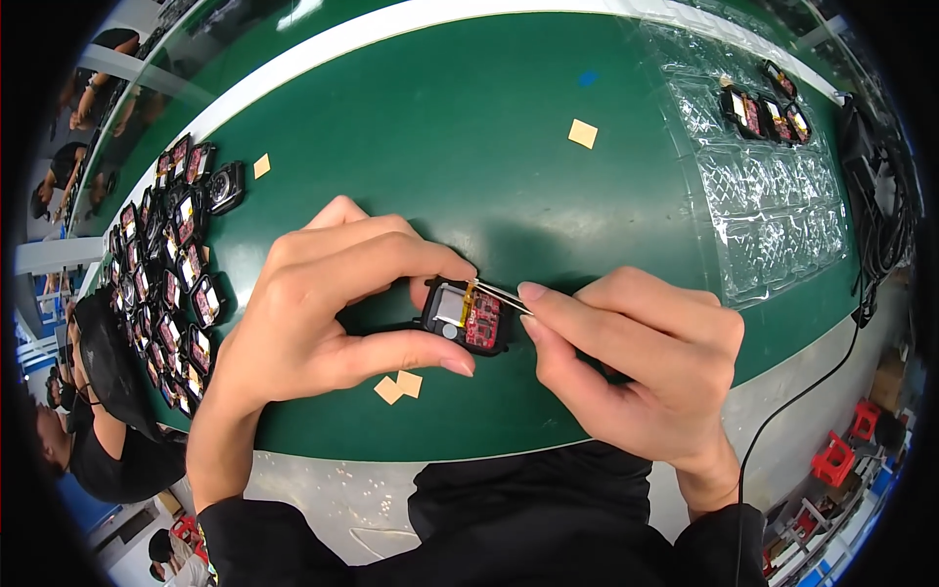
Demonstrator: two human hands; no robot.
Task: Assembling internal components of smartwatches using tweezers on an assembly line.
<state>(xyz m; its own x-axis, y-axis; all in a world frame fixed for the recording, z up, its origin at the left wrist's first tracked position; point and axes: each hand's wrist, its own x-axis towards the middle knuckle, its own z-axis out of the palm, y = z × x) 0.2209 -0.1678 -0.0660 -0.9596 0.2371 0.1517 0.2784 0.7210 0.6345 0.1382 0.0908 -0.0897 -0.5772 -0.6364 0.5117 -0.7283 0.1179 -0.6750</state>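
Observation:
Between the thumb and fingers of my left hand is a small black electronic device housing, its inside facing up. It shows a red circuit board, a silver-white battery-like block and a strip of yellow tape. My right hand pinches a pair of metal tweezers. Their tips reach the upper edge of the housing, by the yellow tape and near my left index fingertip. Whether the tips grip anything is too small to tell.
Many similar open housings crowd the table's left side. Several more sit in clear plastic trays at the right. Small beige squares lie on the green table. Black cables hang at the right edge. Another person sits at left.

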